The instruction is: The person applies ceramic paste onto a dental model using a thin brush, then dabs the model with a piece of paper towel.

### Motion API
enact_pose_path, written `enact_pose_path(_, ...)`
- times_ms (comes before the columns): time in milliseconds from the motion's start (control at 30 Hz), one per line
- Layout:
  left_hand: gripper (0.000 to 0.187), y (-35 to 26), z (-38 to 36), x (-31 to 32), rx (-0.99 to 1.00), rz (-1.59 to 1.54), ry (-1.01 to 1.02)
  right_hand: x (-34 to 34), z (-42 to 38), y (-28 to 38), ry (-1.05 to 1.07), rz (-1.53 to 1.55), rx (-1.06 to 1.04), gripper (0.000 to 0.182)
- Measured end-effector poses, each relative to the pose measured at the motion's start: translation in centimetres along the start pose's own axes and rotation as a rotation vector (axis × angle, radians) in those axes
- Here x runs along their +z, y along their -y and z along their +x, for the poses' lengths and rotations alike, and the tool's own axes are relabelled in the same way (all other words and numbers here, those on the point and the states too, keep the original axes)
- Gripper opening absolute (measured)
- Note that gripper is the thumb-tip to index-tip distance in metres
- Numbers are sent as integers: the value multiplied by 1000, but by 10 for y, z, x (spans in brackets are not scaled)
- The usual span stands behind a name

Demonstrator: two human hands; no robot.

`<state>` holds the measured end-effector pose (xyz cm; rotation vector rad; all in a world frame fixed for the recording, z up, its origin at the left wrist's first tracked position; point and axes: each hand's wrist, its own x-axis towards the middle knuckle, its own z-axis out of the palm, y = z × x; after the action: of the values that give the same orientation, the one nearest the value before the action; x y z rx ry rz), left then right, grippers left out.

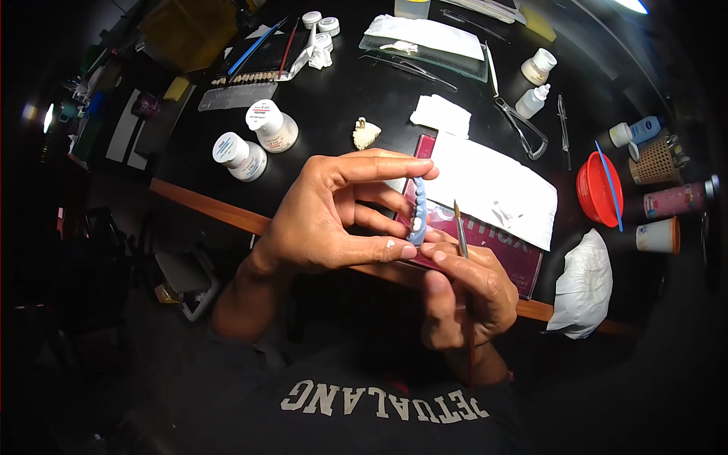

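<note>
My left hand (337, 208) grips a blue dental model (419, 205) at its two ends, between forefinger and thumb. The model is a row of teeth stood on end, with a whitish tooth in its lower part. In my right hand (474, 292) is a thin brush (460, 227), held like a pen with its dark pointed tip upward, just right of the model. The fingers of my right hand are close to my left thumb at the model's lower end. Beneath both hands lies a maroon case (523, 269) partly covered by white tissue (493, 186).
Two white-capped bottles (241, 158) stand to the left, near a small cream tooth model (365, 133). A glass slab (474, 70) and tweezers (413, 70) lie farther back. On the right are curved metal forceps (523, 129), a red bowl (595, 193) and crumpled tissue (582, 284).
</note>
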<state>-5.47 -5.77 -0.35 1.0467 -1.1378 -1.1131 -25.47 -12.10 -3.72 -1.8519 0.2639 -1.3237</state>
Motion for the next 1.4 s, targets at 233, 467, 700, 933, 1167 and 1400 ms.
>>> enact_pose_path(233, 81, 4, -1, -4, -4, -107, 53, 15, -4, 8, -210, 356, 137, 16)
enact_pose_path(467, 75, 14, -5, -6, 25, -86, 65, 2, -2, -6, -40, 227, 4, 20)
enact_pose_path(700, 70, 18, -13, -5, 66, 16, 33, 8, -5, -3, -20, 304, 74, 22)
enact_pose_path(933, 72, 20, -19, 1, 83, -1, -26, 11, -9, 0, -62, 305, 88, 17)
enact_pose_path(1167, 72, 20, -20, 5, 99, -19, -101, 8, -9, 4, 7, 211, 87, 18)
enact_pose_path(1400, 73, 24, -21, 5, 136, 1, -120, 9, -10, 4, 1, 195, 100, 17)
